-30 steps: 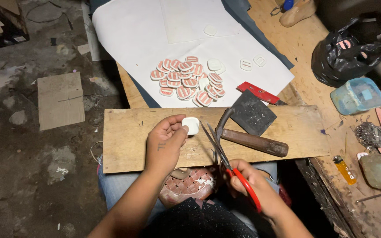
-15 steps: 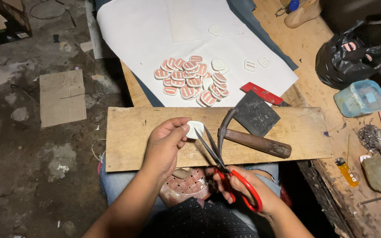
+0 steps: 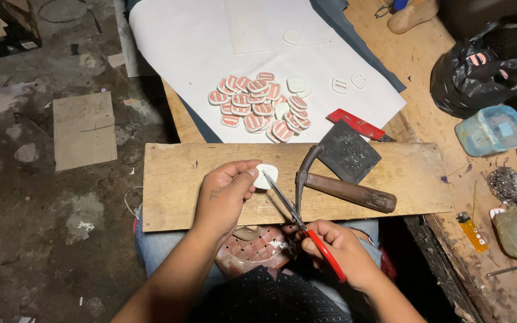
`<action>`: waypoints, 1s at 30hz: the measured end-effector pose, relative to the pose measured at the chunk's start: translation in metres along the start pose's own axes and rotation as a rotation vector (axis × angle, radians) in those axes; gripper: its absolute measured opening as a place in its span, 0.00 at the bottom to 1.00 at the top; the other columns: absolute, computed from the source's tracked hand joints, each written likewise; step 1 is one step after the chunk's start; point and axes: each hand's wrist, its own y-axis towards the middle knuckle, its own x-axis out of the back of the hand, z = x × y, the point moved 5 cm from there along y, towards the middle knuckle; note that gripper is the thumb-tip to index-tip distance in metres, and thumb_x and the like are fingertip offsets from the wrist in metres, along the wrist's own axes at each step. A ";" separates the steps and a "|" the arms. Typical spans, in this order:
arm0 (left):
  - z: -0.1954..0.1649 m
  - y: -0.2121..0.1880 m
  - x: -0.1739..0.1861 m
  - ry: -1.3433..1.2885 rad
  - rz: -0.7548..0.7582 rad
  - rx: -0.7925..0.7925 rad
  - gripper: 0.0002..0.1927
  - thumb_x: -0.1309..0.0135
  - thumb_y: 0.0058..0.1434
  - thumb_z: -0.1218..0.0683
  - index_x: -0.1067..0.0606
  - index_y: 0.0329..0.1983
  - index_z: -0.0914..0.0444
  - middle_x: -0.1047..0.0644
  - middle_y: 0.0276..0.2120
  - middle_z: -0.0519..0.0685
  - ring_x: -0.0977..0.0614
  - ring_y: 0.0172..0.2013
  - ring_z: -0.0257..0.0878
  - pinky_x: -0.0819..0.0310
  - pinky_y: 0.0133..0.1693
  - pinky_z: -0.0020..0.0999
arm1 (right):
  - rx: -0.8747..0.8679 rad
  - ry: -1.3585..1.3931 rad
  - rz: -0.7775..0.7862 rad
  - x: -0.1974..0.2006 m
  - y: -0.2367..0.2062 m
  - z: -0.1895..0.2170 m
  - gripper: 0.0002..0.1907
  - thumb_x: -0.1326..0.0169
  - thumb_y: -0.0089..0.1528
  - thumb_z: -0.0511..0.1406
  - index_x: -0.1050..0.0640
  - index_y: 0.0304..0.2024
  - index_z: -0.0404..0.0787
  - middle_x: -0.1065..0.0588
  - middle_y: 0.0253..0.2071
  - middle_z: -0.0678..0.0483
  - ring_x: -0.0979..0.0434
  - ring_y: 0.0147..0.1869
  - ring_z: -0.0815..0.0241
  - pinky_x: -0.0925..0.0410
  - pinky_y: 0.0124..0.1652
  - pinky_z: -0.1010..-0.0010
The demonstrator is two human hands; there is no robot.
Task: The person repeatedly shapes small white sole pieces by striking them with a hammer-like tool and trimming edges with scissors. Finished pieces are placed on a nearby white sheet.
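Wooden board (image 3: pixel 175 191) across the lap: left hand (image 3: pixel 225 194) pinches a white piece (image 3: pixel 266 176), right hand (image 3: pixel 336 245) grips red scissors (image 3: pixel 297 218), blades angled far-left, tips touching it

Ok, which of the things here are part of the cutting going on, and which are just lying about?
In use:
left hand holding white piece
right hand holding scissors
board
pile of pieces

Lying about:
hammer
dark block
black bag
blue box
lighter
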 end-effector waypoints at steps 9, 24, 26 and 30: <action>0.000 -0.002 0.001 0.048 -0.016 0.018 0.15 0.47 0.64 0.59 0.21 0.51 0.72 0.21 0.31 0.46 0.27 0.29 0.29 0.31 0.34 0.23 | 0.144 -0.047 -0.012 0.004 0.005 -0.012 0.08 0.40 0.63 0.36 0.21 0.38 0.37 0.29 0.26 0.64 0.35 0.28 0.76 0.39 0.28 0.81; 0.005 -0.003 -0.009 -0.025 0.040 0.017 0.10 0.50 0.64 0.64 0.28 0.48 0.69 0.20 0.37 0.53 0.17 0.35 0.37 0.18 0.38 0.32 | 0.214 0.183 0.247 -0.015 -0.012 0.006 0.24 0.51 0.69 0.47 0.24 0.53 0.32 0.24 0.36 0.52 0.26 0.28 0.65 0.31 0.29 0.75; 0.005 -0.005 -0.011 -0.057 0.058 0.024 0.09 0.50 0.63 0.63 0.28 0.46 0.67 0.20 0.36 0.52 0.17 0.35 0.37 0.18 0.38 0.32 | 0.185 0.187 0.248 -0.015 -0.011 0.004 0.25 0.50 0.69 0.47 0.24 0.54 0.32 0.26 0.30 0.51 0.27 0.27 0.64 0.32 0.29 0.75; 0.009 -0.005 -0.007 -0.171 0.021 0.119 0.07 0.51 0.67 0.56 0.27 0.40 0.65 0.20 0.34 0.51 0.18 0.33 0.39 0.19 0.38 0.34 | 0.136 0.146 0.221 -0.011 -0.007 0.004 0.24 0.46 0.64 0.45 0.24 0.54 0.34 0.25 0.36 0.56 0.28 0.27 0.66 0.33 0.28 0.76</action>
